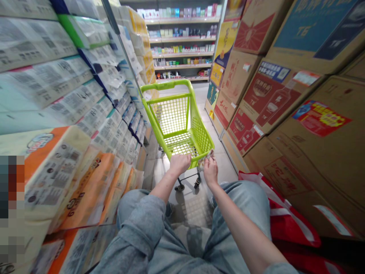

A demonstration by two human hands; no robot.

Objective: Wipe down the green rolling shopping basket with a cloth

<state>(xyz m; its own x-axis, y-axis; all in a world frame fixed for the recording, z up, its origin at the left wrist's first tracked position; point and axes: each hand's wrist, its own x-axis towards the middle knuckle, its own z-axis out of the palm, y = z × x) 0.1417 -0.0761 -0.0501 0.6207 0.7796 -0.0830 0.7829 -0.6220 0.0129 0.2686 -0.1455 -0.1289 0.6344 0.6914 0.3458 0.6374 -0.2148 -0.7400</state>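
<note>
A lime-green shopping basket cart with mesh walls stands between the shelves, in front of my knees. My left hand is closed around its near rim. Just to the right, my right hand is closed on a small crumpled, patterned cloth at the near right corner of the rim. No goods show inside the basket. Dark casters are visible under the cart.
Wrapped tissue packs are stacked along the left. Cardboard boxes rise on the right, with a red bag beside my right knee. Shelves of small products stand at the aisle's far end.
</note>
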